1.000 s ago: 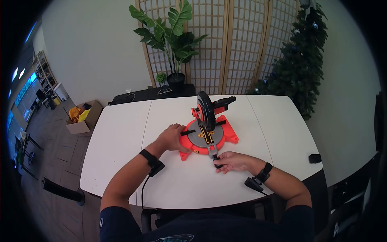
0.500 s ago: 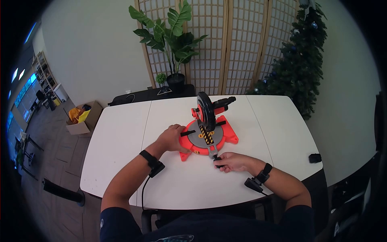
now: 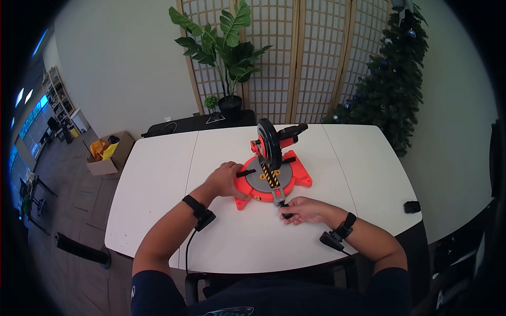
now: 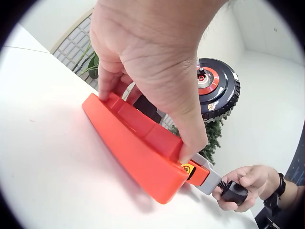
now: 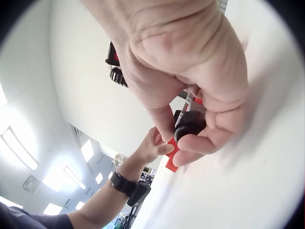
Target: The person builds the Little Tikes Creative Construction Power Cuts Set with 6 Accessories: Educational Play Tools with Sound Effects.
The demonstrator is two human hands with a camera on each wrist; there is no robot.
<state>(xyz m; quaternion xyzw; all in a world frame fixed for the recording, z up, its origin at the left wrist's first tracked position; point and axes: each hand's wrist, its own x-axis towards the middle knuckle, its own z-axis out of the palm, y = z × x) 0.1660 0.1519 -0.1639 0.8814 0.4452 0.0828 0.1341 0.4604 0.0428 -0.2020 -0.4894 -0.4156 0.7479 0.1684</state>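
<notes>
A toy miter saw [image 3: 269, 179] with a red base, grey round turntable and black toothed blade [image 3: 270, 145] stands on the white table. My left hand [image 3: 224, 180] grips the left side of its red base [image 4: 133, 143], thumb at the front edge and fingers behind. At the front, my right hand [image 3: 305, 210] holds the black knob [image 4: 235, 192] between thumb and fingers. The knob sits on a threaded, spring-like shaft at the end of the grey arm [image 4: 206, 181]. Close up in the right wrist view, fingers curl around the knob [image 5: 189, 126].
A small black item [image 3: 411, 207] lies at the table's right edge. Beyond the table [image 3: 158, 184] stand a potted plant [image 3: 230, 105], a folding screen [image 3: 316, 68] and a decorated tree [image 3: 379, 95]. An open cardboard box [image 3: 108, 166] is on the floor to the left.
My right fingers have shifted slightly around the black knob, curling in and then loosening a little. The left hand and the saw's base stay in place.
</notes>
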